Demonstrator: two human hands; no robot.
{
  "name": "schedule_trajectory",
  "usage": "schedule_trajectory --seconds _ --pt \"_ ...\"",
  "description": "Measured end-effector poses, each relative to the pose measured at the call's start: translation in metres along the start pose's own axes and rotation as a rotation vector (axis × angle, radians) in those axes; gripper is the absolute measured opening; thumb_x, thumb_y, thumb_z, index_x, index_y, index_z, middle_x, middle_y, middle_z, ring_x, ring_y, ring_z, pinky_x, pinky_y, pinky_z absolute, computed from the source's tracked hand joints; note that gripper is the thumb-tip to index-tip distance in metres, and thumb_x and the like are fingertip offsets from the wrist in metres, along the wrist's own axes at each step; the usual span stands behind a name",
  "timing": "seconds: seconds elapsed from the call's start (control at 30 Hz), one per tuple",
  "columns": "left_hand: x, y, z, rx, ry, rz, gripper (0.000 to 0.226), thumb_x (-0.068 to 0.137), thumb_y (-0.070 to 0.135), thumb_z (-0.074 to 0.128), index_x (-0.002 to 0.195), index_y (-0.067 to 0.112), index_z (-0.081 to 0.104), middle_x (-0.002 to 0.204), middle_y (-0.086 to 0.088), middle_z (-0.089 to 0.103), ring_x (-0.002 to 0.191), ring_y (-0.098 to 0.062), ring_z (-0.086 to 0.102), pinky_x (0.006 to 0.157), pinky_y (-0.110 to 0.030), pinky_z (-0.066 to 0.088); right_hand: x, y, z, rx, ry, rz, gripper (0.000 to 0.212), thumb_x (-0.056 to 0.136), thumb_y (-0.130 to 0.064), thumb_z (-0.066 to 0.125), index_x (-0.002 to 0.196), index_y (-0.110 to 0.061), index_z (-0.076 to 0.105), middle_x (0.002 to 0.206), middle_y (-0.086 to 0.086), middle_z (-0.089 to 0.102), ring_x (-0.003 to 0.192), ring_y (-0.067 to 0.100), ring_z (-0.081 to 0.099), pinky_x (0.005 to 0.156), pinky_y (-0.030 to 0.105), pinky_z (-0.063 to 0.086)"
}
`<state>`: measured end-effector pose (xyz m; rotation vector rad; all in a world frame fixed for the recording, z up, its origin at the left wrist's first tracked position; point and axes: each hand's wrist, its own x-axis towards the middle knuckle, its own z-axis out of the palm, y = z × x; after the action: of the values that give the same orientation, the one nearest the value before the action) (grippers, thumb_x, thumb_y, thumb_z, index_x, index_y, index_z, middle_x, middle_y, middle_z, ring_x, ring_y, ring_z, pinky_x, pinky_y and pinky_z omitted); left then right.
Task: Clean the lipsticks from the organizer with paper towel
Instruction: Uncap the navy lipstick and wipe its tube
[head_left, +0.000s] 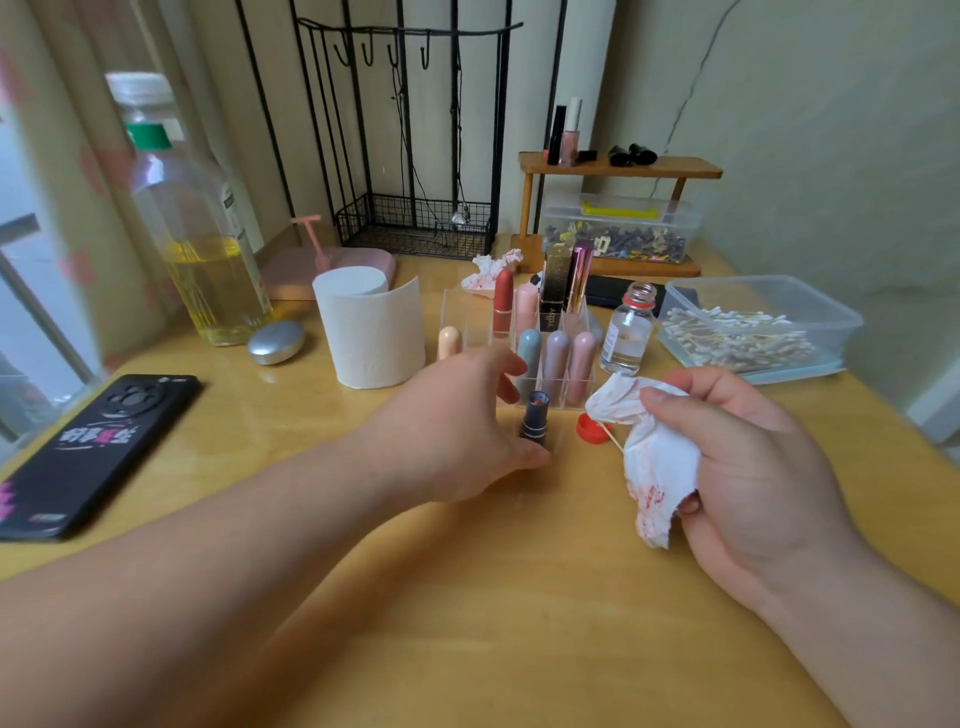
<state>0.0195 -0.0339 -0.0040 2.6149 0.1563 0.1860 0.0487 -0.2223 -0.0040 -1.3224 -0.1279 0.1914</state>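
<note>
Honey-yellow wood with a smooth, slightly glossy grain makes up the desk (467, 597). Nearest, the right hand (753, 467) is clenched on a crumpled paper towel (654, 467), soft white and smeared with red; one corner sticks up past the thumb, another hangs below the fingers.

Left of that grip, the left hand (452, 431) lies on the wood, its fingers loosely curved and not closed on anything. In the crook between its thumb and fingers stands an uncapped lipstick (535, 421): a dark blue cylinder with pale rings at the base, long axis upright, reddish tip pointing up. The thumb tip lies at its base; the fingers stay clear of the tube.

Between the two hands lie a red plastic cap (589, 428) and a thin wooden swab stick (613, 439).

Just beyond the left fingers sits the clear acrylic organizer (457, 317), with rounded matte lipsticks upright in its cells: grey (529, 353), mauve (556, 358) and pink (582, 364) in front, taller tubes behind.

Beyond the towel stands an open glass bottle (628, 332). Past the left hand is a roll of paper towel (371, 332).
</note>
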Motion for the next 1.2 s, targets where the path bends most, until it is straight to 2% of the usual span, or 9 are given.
schedule_trajectory --seconds 0.23,0.37,0.43,0.57,0.67,0.73,0.87,1.03,1.2 --pt "0.013 0.007 0.011 0.127 -0.058 -0.098 0.035 0.076 0.052 0.077 0.098 0.025 0.070 0.088 0.005 0.070 0.079 -0.015 0.064 0.075 -0.036 0.059 0.003 0.002 -0.003 -0.037 -0.011 0.000 0.015 0.090 -0.004 0.062 0.078 -0.013 0.061 0.068 0.009 0.063 0.055 0.014 0.056 0.048 0.026 0.039" --pt "0.003 0.011 0.001 0.001 0.060 -0.038 0.027 0.078 0.046 0.078 0.093 0.025 0.071 0.086 0.011 0.070 0.082 -0.005 0.065 0.077 -0.027 0.056 0.004 0.003 -0.004 -0.017 0.000 0.000 0.014 0.092 -0.004 0.060 0.080 -0.012 0.061 0.066 0.008 0.063 0.053 0.014 0.055 0.043 0.023 0.038" --pt "-0.011 0.014 -0.011 -0.242 0.105 0.007 0.024 0.078 0.037 0.081 0.090 0.020 0.069 0.085 0.008 0.074 0.080 -0.005 0.069 0.074 -0.024 0.056 0.004 0.002 -0.004 0.008 -0.004 -0.002 0.013 0.092 -0.005 0.059 0.081 -0.012 0.060 0.064 0.006 0.064 0.051 0.013 0.056 0.040 0.021 0.036" --pt "-0.043 0.017 -0.012 -1.175 -0.226 -0.036 0.027 0.072 0.006 0.083 0.088 -0.009 0.066 0.085 -0.029 0.070 0.061 -0.025 0.069 0.058 -0.030 0.059 0.001 -0.002 -0.005 0.064 -0.095 -0.023 0.007 0.080 -0.012 0.068 0.078 -0.016 0.062 0.072 0.013 0.063 0.063 0.022 0.057 0.055 0.033 0.037" --pt "-0.054 0.010 0.005 -1.396 -0.228 -0.119 0.017 0.072 0.010 0.077 0.083 -0.001 0.071 0.078 -0.022 0.063 0.053 -0.016 0.060 0.053 -0.026 0.054 -0.003 0.000 -0.003 0.112 -0.239 0.020 0.007 0.075 -0.011 0.069 0.074 -0.017 0.065 0.088 0.023 0.062 0.079 0.033 0.056 0.069 0.048 0.039" --pt "-0.058 0.008 0.012 -1.449 -0.212 -0.129 0.012 0.074 0.013 0.075 0.081 0.003 0.075 0.078 -0.018 0.065 0.053 -0.014 0.058 0.054 -0.024 0.054 -0.003 0.004 -0.004 0.125 -0.322 0.077 0.007 0.075 -0.014 0.070 0.077 -0.013 0.064 0.092 0.027 0.061 0.082 0.038 0.057 0.073 0.050 0.039" --pt "-0.061 0.003 0.020 -1.505 -0.222 -0.107 0.026 0.081 0.016 0.069 0.095 -0.007 0.072 0.085 -0.018 0.066 0.060 -0.015 0.059 0.060 -0.026 0.056 -0.004 0.009 -0.005 0.212 -0.527 0.200 0.020 0.076 -0.012 0.073 0.089 -0.004 0.059 0.097 0.038 0.054 0.086 0.050 0.051 0.074 0.063 0.038" --pt "-0.063 -0.003 0.022 -1.506 -0.272 -0.048 0.026 0.086 0.023 0.064 0.096 0.002 0.075 0.086 -0.013 0.067 0.064 -0.011 0.056 0.066 -0.025 0.054 -0.006 0.006 -0.004 0.247 -0.585 0.249 0.038 0.074 -0.032 0.076 0.086 0.002 0.066 0.086 0.033 0.058 0.082 0.044 0.056 0.074 0.056 0.038" --pt "-0.067 -0.003 0.024 -1.476 -0.303 0.020 0.021 0.090 0.023 0.060 0.093 0.008 0.074 0.085 -0.012 0.065 0.066 -0.013 0.054 0.069 -0.028 0.054 -0.002 0.009 -0.001 0.226 -0.608 0.279 0.032 0.078 -0.010 0.073 0.105 0.003 0.062 0.088 0.033 0.059 0.074 0.041 0.058 0.069 0.055 0.045"
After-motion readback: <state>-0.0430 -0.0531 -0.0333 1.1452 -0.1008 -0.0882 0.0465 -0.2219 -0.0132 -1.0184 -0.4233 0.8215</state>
